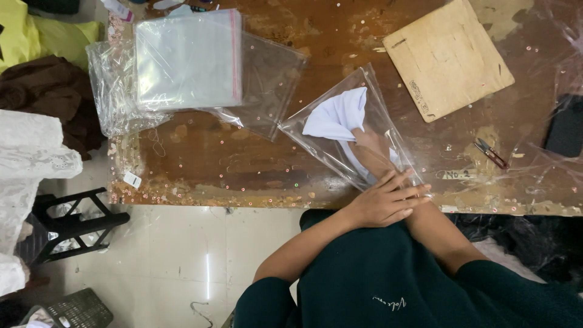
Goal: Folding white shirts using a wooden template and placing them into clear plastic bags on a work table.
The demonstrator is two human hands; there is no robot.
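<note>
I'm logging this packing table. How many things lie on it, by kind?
Clear bag being filled: 1
Folded white cloth: 1
Stack of clear bags: 1
Loose clear bags: 2
Cardboard square: 1
Thread snips: 1
Total: 7

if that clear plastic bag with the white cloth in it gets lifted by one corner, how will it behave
The clear plastic bag would probably sag and fold, since its film already wrinkles on the table. It looks light; the folded white cloth is thin. The glossy film seems slippery, so the cloth might slide toward the mouth, where the right hand is inside.
</note>
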